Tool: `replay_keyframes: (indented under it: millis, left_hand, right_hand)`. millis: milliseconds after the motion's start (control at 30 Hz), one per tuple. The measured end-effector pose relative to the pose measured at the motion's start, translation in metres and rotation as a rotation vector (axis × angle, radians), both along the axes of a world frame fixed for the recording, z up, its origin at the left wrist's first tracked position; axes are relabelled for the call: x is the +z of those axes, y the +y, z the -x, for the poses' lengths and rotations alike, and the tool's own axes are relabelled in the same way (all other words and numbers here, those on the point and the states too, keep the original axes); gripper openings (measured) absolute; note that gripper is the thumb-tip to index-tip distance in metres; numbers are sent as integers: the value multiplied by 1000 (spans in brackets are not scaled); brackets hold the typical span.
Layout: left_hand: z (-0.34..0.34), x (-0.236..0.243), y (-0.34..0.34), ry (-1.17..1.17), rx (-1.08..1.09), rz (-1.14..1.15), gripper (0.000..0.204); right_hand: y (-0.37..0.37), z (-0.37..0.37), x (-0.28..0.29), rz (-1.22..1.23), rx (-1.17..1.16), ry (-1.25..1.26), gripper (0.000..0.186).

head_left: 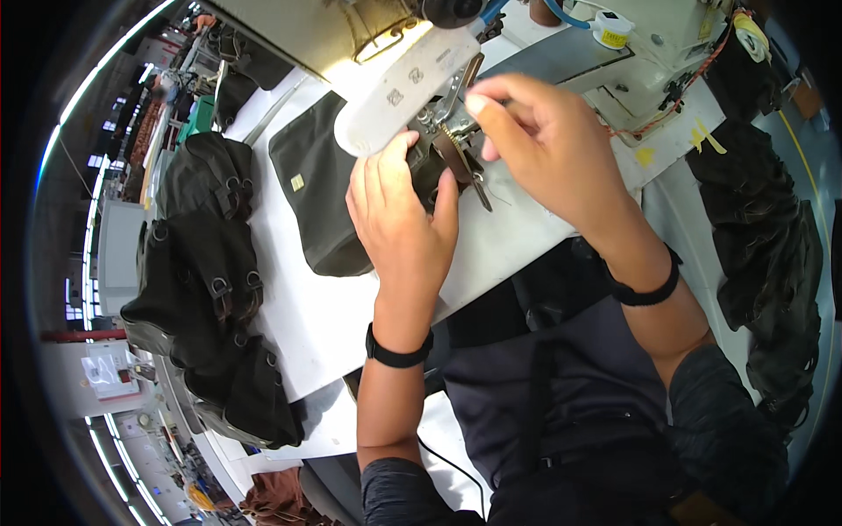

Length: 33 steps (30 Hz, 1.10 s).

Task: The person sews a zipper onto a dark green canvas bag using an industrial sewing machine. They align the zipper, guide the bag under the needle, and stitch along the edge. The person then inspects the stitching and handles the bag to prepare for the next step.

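A dark olive fabric bag [320,188] with a small pale label lies on the white table under the sewing machine [386,110]. My left hand [399,215] grips the bag's edge beside the machine's needle area, its thumb apart from the fingers with dark fabric between them. A brown strap [453,156] stands up just right of that thumb. My right hand [557,145] is raised right of the needle area, its fingers curled and closed toward the thumb. Whatever it pinches, if anything, is too small to make out. A thin metal tool [481,191] points toward me below the strap.
Several dark olive bags [197,254] with metal rings are heaped along the left. More dark fabric pieces [759,263] hang at the right. A white spool [612,29] stands behind on the machine's bed. The table's white front edge [517,263] runs before my lap.
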<state>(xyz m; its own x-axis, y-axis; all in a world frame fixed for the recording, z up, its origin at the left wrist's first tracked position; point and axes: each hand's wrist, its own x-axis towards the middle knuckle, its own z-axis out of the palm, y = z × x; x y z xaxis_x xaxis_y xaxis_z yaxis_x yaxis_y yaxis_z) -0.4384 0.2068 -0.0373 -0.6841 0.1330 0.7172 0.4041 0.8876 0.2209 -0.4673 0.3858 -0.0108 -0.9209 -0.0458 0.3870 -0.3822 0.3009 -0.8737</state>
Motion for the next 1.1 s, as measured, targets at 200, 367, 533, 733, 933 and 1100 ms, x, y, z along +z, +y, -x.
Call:
replay_keyframes:
  millis: [200,367,533,733,933,1100]
  left_hand:
    - [13,6,-11,152,-7,-19,30]
    - [11,13,-20,206,-137,121,23]
    - [14,15,-21,171,-140,108,22]
    - [22,12,-24,220,-146,115,26]
    - [16,13,-21,169,-130,73,19]
    - [21,13,-25,226,-135,91,22]
  right_hand:
    - [-13,22,4,382,259,-194,30]
    - [-14,22,-3,375,266,-134,32]
    - [-14,22,-3,331,249,-137,32]
    - [-14,22,-1,325,255,-160,30]
    - [-12,22,-1,321,265,-173,28]
    - [-12,24,-2,346,293,-169,27]
